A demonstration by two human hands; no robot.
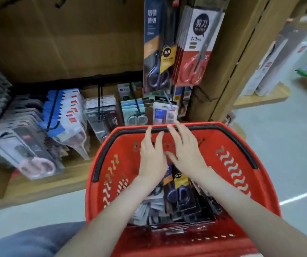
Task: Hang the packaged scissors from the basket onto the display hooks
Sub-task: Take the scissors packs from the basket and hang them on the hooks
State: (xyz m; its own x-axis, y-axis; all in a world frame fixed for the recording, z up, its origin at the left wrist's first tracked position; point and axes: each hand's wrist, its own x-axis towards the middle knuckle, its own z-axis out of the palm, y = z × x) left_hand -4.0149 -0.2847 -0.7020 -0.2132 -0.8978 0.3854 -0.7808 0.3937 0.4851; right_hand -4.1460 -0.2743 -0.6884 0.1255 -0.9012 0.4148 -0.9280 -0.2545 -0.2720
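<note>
A red plastic basket (245, 175) with a black handle sits in front of me, holding several packaged scissors. The top pack (178, 190) is dark with blue-handled scissors and a yellow label. My left hand (151, 156) and my right hand (186, 151) hover side by side over the basket's far half, fingers spread and straight, holding nothing. Above, on the display hooks, hang dark blue packs of blue-handled scissors (156, 47) and white-and-red packs of red-handled scissors (197, 49).
Lower hooks at the left carry rows of other packs: pink-handled scissors (32, 154), blue-and-white packs (65, 112), teal packs (136, 110). A cardboard panel (56, 38) backs the display. Grey floor lies to the right, with another wooden stand (263, 97). My knee (28, 240) is bottom left.
</note>
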